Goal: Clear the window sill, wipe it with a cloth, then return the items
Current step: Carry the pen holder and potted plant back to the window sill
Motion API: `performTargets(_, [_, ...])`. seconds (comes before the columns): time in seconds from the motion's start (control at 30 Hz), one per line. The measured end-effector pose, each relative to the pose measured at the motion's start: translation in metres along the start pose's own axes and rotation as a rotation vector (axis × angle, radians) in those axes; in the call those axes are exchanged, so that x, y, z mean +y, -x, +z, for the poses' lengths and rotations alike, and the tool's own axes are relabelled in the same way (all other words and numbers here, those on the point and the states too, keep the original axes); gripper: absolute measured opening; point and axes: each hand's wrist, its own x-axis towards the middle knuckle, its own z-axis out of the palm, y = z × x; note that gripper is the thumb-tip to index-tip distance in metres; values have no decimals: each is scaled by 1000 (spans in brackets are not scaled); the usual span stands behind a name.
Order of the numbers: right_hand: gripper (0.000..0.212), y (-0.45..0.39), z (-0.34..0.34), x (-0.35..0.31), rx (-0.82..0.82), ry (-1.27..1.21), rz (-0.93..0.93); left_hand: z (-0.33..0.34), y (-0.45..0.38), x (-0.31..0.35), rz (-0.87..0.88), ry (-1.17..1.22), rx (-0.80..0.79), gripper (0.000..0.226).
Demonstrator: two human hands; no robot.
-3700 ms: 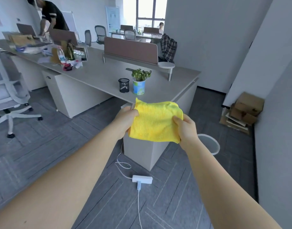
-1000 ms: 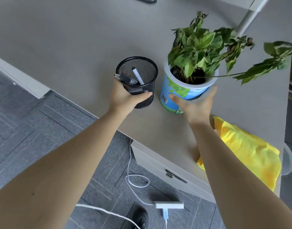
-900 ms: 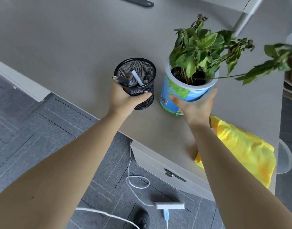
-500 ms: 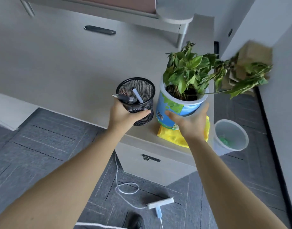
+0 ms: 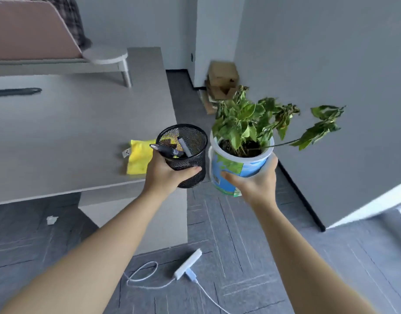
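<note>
My left hand [image 5: 166, 174] grips a black mesh pen holder [image 5: 183, 155] with a pen and a marker inside, held in the air past the desk's corner. My right hand [image 5: 253, 181] holds a potted plant [image 5: 238, 164] in a blue and white pot, its green leaves trailing to the right. Both items are off the desk, side by side. A yellow cloth [image 5: 139, 156] lies folded on the grey desk [image 5: 70, 137] near its front right corner, partly hidden behind the pen holder.
A grey wall [image 5: 319, 75] stands close on the right. Cardboard boxes [image 5: 222, 80] are stacked in the far corner. A white power strip [image 5: 188, 264] with its cable lies on the carpet below. A dark pen-like object [image 5: 16, 91] rests on the desk at left.
Both hands lifted the pen holder and the plant off the desk and carried them right, toward the wall. The yellow cloth stayed on the desk. My view turned right.
</note>
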Motion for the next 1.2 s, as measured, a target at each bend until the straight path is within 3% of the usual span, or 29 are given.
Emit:
performTargets(0.1, [82, 10, -51, 1, 172, -1, 26, 45, 3, 25, 52, 19, -147, 57])
performTargets(0.27, [83, 49, -142, 4, 447, 41, 64, 126, 30, 56, 103, 78, -393, 82])
performTargets(0.53, [80, 151, -279, 15, 871, 126, 150, 255, 131, 112, 180, 135, -864, 75])
performTargets(0.67, [78, 201, -335, 18, 1007, 160, 181, 301, 188, 137, 252, 141, -974, 87])
performTargets(0.83, [76, 262, -418, 27, 1130, 176, 195, 362, 272, 169, 317, 123, -1109, 73])
performTargets(1.07, [78, 317, -534, 49, 1185, 202, 202, 452, 367, 208, 325, 159, -1149, 67])
performTargets(1.2, [79, 328, -585, 63, 1208, 208, 229, 499, 396, 222, 330, 128, -1154, 81])
